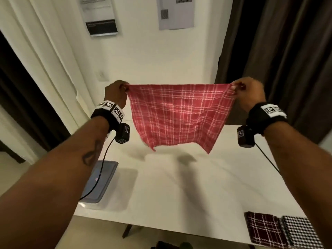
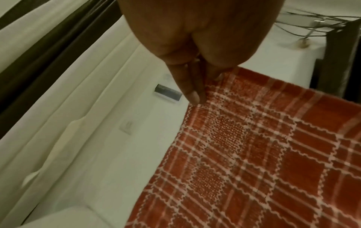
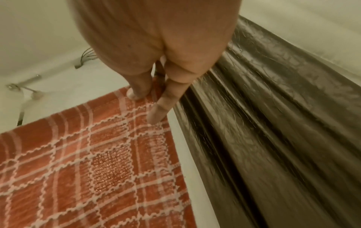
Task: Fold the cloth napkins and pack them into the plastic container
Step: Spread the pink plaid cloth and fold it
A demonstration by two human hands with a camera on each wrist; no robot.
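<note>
Red plaid napkin (image 1: 179, 115): held up in the air above the counter (image 1: 179, 186), spread wide, top edge stretched taut between both hands, lower edge hanging loose and clear of the surface. White check lines on red weave.

Left hand (image 1: 116, 92): pinching the napkin's upper left corner; fingers (image 2: 193, 92) narrow, closed on the cloth edge, as the left wrist view shows.

Right hand (image 1: 249, 92): pinching the upper right corner; fingers (image 3: 156, 114) narrow, thumb and forefinger pressed on the fabric in the right wrist view.

Plastic container (image 1: 116, 191): clear, on the counter at the near left, below the left forearm. Grey-blue lid (image 1: 102, 180): partly hidden by that forearm, touching the container's left side; whether leaning on it or lying across it cannot be told.

Dark plaid napkin (image 1: 264, 229): folded, flat at the counter's near right corner. Black-and-white houndstooth napkin (image 1: 301, 232): folded, just beside it on the right, edges touching or overlapping.

Wrist bands with printed markers, small black camera and cable on each wrist. Pale curtain at left, dark curtain (image 3: 273, 123) at right, papers on the far wall.
</note>
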